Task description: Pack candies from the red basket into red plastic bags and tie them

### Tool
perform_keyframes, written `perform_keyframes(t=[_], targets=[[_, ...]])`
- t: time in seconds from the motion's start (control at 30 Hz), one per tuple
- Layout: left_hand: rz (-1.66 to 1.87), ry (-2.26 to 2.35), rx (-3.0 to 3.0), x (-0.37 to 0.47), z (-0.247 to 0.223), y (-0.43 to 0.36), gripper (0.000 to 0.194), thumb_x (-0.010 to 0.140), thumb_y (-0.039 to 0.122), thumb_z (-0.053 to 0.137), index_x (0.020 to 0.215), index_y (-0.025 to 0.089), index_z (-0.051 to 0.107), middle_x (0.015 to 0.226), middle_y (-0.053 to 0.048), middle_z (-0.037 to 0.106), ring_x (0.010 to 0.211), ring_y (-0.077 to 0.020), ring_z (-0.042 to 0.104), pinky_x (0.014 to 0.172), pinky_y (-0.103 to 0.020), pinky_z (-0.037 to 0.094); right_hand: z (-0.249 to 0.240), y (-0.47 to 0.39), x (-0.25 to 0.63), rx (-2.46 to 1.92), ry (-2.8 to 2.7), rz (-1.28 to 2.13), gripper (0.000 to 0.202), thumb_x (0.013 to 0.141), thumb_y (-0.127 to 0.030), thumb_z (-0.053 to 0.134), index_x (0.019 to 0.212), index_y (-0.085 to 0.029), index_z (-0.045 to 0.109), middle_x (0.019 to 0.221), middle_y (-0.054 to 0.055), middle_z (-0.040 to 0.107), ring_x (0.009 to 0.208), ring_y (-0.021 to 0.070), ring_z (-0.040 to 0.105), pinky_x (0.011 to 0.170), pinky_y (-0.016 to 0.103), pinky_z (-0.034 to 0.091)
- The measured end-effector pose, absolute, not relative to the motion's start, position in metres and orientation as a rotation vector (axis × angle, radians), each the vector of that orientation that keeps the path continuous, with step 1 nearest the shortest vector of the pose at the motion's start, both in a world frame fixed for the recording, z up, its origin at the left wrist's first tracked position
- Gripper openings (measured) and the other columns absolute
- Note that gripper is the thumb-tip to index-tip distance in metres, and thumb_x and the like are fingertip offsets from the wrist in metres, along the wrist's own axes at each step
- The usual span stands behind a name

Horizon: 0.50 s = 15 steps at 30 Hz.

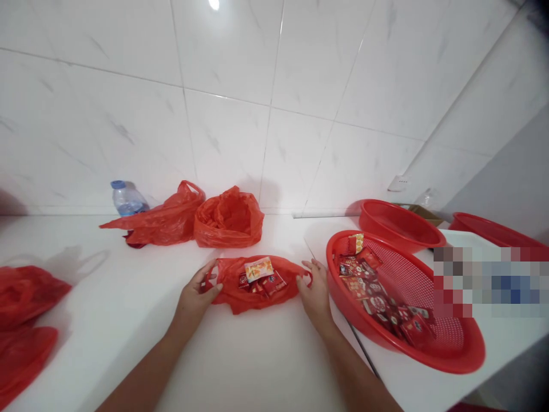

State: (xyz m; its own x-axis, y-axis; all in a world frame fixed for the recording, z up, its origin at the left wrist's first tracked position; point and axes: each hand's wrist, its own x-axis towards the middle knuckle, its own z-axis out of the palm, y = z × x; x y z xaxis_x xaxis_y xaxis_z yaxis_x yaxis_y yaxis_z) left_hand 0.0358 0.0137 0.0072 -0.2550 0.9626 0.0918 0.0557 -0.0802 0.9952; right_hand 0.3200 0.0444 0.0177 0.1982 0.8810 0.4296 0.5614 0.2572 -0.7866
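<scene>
A red plastic bag (240,300) lies spread on the white table between my two hands, its mouth facing up. Inside it are several small red packets (273,282), with one pale orange-and-white packet (259,269) on top. My left hand (198,292) pinches the bag's left handle between thumb and fingers. On the other side, my right hand (315,289) grips the right handle loop the same way. Just right of that hand stands a red perforated basket (433,286) holding many similar packets (377,303) along its left side.
Two more red plastic bags (229,220) stand near the tiled wall beside a blue-capped plastic bottle (126,199). Other red bags (28,297) lie at the far left. Red basins (401,226) sit at the back right. A blurred patch covers part of the right side.
</scene>
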Motion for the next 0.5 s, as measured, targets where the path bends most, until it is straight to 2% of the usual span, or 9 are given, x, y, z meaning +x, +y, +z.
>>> perform_keyframes(t=[0.07, 0.13, 0.2, 0.23, 0.3, 0.37, 0.5], targets=[[1.465, 1.411, 1.185, 0.034, 0.010, 0.018, 0.074, 0.068, 0.041, 0.070, 0.134, 0.023, 0.045, 0.107, -0.006, 0.061, 0.098, -0.0223, 0.059, 0.084, -0.034, 0.050, 0.010, 0.050, 0.323, -1.505, -1.422, 0.370, 0.054, 0.073, -0.027, 0.057, 0.125, -0.015, 0.049, 0.133, 0.017, 0.042, 0.125, 0.0295, 0.038, 0.097, 0.042, 0.039], [1.477, 1.446, 1.218, 0.033, 0.015, 0.022, 0.073, 0.069, 0.040, 0.068, 0.135, 0.023, 0.044, 0.097, -0.004, 0.061, 0.087, -0.0186, 0.059, 0.081, -0.032, 0.050, 0.005, 0.056, 0.323, -1.541, -1.403, 0.522, 0.057, 0.071, -0.030, 0.059, 0.124, -0.012, 0.049, 0.122, 0.017, 0.052, 0.111, 0.0292, 0.050, 0.088, 0.040, 0.044], [1.486, 1.497, 1.273, 0.034, 0.023, 0.025, 0.068, 0.072, 0.037, 0.065, 0.135, 0.024, 0.044, 0.091, -0.002, 0.060, 0.080, -0.0161, 0.058, 0.078, -0.030, 0.049, 0.007, 0.062, 0.321, -1.506, -1.427, 0.772, 0.037, 0.072, -0.033, 0.058, 0.104, -0.014, 0.060, 0.097, 0.011, 0.063, 0.087, 0.0242, 0.059, 0.074, 0.035, 0.047], [1.496, 1.516, 1.299, 0.034, 0.028, 0.025, 0.066, 0.073, 0.036, 0.064, 0.135, 0.025, 0.044, 0.089, -0.001, 0.059, 0.079, -0.0152, 0.057, 0.077, -0.029, 0.049, 0.011, 0.064, 0.319, -1.464, -1.429, 0.892, 0.027, 0.073, -0.035, 0.057, 0.091, -0.016, 0.062, 0.083, 0.007, 0.064, 0.074, 0.0208, 0.059, 0.066, 0.032, 0.047], [1.542, 1.534, 1.339, 0.034, 0.041, 0.025, 0.063, 0.076, 0.033, 0.061, 0.136, 0.027, 0.043, 0.088, 0.000, 0.058, 0.079, -0.0140, 0.056, 0.078, -0.029, 0.047, 0.023, 0.067, 0.315, -1.360, -1.386, 1.053, 0.020, 0.075, -0.037, 0.056, 0.075, -0.017, 0.059, 0.065, 0.000, 0.059, 0.058, 0.0148, 0.053, 0.054, 0.025, 0.041], [1.612, 1.533, 1.360, 0.033, 0.056, 0.023, 0.061, 0.077, 0.032, 0.060, 0.135, 0.027, 0.043, 0.088, 0.000, 0.058, 0.081, -0.0138, 0.056, 0.081, -0.028, 0.046, 0.039, 0.067, 0.311, -1.254, -1.293, 1.099, 0.021, 0.075, -0.039, 0.057, 0.072, -0.018, 0.057, 0.058, -0.003, 0.054, 0.052, 0.0115, 0.048, 0.050, 0.022, 0.037], [1.735, 1.511, 1.381, 0.028, 0.085, 0.016, 0.058, 0.077, 0.030, 0.060, 0.133, 0.030, 0.045, 0.096, -0.002, 0.060, 0.089, -0.0153, 0.057, 0.085, -0.030, 0.045, 0.071, 0.064, 0.310, -1.083, -1.231, 1.044, 0.024, 0.077, -0.042, 0.059, 0.073, -0.018, 0.058, 0.059, -0.004, 0.053, 0.053, 0.0100, 0.047, 0.051, 0.021, 0.037]])
